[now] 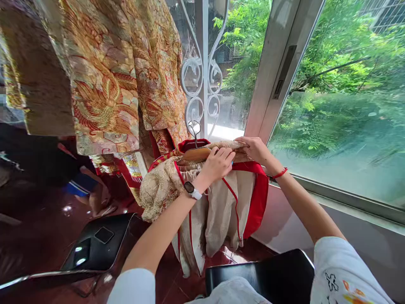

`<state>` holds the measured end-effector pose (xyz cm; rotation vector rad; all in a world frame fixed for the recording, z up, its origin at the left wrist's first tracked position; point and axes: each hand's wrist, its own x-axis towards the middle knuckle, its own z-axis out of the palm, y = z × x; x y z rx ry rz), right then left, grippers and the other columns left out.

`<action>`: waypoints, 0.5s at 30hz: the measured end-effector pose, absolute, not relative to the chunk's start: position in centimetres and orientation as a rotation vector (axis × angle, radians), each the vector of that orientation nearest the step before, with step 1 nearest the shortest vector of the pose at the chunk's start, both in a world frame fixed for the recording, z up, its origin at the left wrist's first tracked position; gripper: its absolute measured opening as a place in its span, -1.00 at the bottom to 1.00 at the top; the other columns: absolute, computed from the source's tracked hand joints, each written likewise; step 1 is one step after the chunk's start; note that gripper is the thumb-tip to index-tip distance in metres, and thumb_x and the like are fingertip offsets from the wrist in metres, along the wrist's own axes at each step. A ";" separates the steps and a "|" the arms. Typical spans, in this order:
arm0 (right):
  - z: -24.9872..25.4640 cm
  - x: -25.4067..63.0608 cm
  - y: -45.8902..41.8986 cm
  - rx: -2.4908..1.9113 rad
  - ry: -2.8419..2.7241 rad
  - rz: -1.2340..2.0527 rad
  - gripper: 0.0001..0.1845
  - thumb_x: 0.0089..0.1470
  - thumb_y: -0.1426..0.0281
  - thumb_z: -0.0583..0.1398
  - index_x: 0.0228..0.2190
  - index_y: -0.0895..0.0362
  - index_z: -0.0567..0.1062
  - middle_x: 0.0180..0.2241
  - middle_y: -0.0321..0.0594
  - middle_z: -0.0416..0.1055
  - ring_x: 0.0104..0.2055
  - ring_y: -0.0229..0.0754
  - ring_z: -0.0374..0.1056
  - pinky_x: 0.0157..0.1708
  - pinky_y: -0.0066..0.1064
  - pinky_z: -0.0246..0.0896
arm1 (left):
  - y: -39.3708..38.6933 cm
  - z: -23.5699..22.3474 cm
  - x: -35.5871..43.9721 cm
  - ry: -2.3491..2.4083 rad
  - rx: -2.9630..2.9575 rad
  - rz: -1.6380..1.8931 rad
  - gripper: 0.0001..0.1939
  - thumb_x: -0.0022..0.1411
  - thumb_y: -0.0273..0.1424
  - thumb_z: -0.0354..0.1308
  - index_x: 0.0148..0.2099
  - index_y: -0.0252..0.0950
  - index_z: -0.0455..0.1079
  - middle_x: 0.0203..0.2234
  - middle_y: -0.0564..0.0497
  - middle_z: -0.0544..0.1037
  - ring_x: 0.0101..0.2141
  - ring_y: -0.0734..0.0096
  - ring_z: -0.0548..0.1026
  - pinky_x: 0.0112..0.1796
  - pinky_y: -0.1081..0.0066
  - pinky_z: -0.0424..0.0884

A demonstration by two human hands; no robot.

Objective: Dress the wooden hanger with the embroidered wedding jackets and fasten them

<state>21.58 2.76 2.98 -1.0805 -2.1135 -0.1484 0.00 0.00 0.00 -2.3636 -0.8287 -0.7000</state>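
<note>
A gold brocade garment (218, 211) with red trim and a pale lining hangs in front of me, its inner side facing me. Its wooden hanger (194, 154) shows at the neck, with the metal hook pointing up by the window grille. My left hand (218, 162), with a watch on the wrist, is closed on the cloth along the hanger's right arm. At the right shoulder, my right hand (255, 150) grips the garment's edge, thumb partly hidden. A red bracelet circles that wrist. Bunched gold fabric (158, 190) lies at the garment's left side.
Several gold and red embroidered garments (101, 84) hang at the left. A white scrolled grille (202, 76) and a sliding window (341, 105) stand ahead. Black chairs (259, 272) are near, one with a phone (104, 235) on it. Another person's leg (95, 196) shows at left.
</note>
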 end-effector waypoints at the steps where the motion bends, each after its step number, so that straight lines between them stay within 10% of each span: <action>1: 2.8 21.6 2.6 -1.082 -2.097 -0.130 -0.48 -0.08 0.56 0.01 -0.14 0.20 0.61 -0.27 -0.08 0.58 -0.28 -0.07 0.47 -0.24 -0.35 0.25 | 0.2 -0.1 0.3 -0.871 -2.357 -0.723 -0.66 0.40 -0.42 -0.11 0.10 -0.36 0.36 0.04 -0.16 0.50 0.00 0.14 0.41 0.06 0.16 0.20; 15: 3.9 22.3 5.7 -0.853 -1.676 1.115 -0.43 -0.08 0.28 0.35 -0.01 0.01 0.36 -0.34 -0.33 0.49 -0.37 -0.18 0.43 -0.39 -0.39 0.38 | -2.5 2.6 0.9 -1.431 -2.504 -0.592 -0.64 0.39 -0.37 -0.09 -0.17 -0.41 0.52 -0.29 -0.22 0.60 -0.17 0.14 0.53 -0.08 0.24 0.34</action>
